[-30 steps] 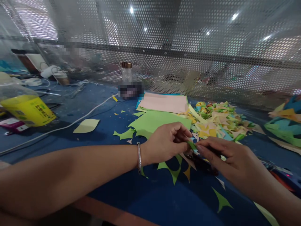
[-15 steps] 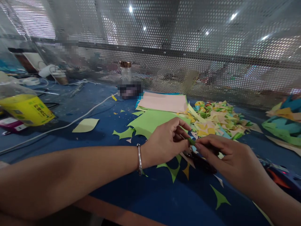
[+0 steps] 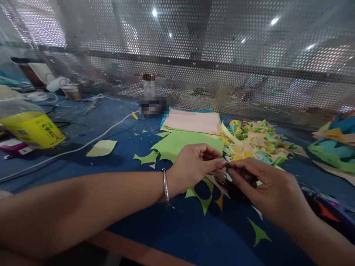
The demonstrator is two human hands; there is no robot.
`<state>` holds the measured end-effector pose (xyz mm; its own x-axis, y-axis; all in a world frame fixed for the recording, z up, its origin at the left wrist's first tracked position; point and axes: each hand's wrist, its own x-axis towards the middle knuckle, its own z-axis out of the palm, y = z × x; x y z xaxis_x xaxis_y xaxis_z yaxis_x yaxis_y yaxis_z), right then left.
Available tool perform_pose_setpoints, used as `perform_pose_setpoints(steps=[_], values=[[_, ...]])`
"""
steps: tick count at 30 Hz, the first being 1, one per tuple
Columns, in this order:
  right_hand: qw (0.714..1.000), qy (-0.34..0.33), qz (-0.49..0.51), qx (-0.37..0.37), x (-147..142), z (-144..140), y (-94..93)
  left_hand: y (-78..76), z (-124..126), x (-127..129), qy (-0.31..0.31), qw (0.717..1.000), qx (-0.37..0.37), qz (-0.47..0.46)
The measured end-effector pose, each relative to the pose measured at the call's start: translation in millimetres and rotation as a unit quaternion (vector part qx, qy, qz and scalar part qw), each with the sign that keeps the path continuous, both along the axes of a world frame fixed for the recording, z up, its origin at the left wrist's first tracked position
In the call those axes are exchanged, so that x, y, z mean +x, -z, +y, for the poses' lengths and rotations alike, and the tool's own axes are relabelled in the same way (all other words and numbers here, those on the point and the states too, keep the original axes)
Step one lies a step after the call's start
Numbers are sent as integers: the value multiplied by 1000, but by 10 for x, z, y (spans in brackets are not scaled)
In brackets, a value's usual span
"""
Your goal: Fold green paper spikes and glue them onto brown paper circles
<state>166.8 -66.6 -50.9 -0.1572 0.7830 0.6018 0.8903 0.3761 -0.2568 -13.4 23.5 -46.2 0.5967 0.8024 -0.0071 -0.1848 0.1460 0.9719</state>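
Observation:
My left hand (image 3: 191, 168), with a silver bracelet at the wrist, pinches a small green paper piece (image 3: 226, 165) between thumb and fingers. My right hand (image 3: 260, 181) grips the same piece from the other side, and the fingertips of both hands nearly meet. Most of the piece is hidden by the fingers. Beneath the hands lie green paper offcuts (image 3: 204, 203) with curved edges and a dark object, partly covered, that I cannot make out. Behind my left hand rests a green paper sheet (image 3: 183, 142) with scalloped cuts along its edge.
A heap of small folded paper pieces (image 3: 257, 138) lies behind my right hand. Pink paper (image 3: 192, 121) tops a stack at the back. A leaf-shaped pale piece (image 3: 102, 148), a white cable (image 3: 108, 130) and a yellow-labelled bottle (image 3: 36, 127) are on the left. Layered paper petals (image 3: 332, 151) stand right.
My left thumb has straightened and slid right toward the right fingertips. The green piece, visible between the hands before, is now mostly covered by fingers.

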Motion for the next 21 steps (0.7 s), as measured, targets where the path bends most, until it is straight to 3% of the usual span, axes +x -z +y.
perform_pose_setpoints(steps=[11,21], values=[[999,31,17,-22,-46,-3,-1,18,-4,-20,23,996,-77,-27],[997,42,66,-18,-77,-21,-2,-16,-6,-33,37,997,-55,-45]])
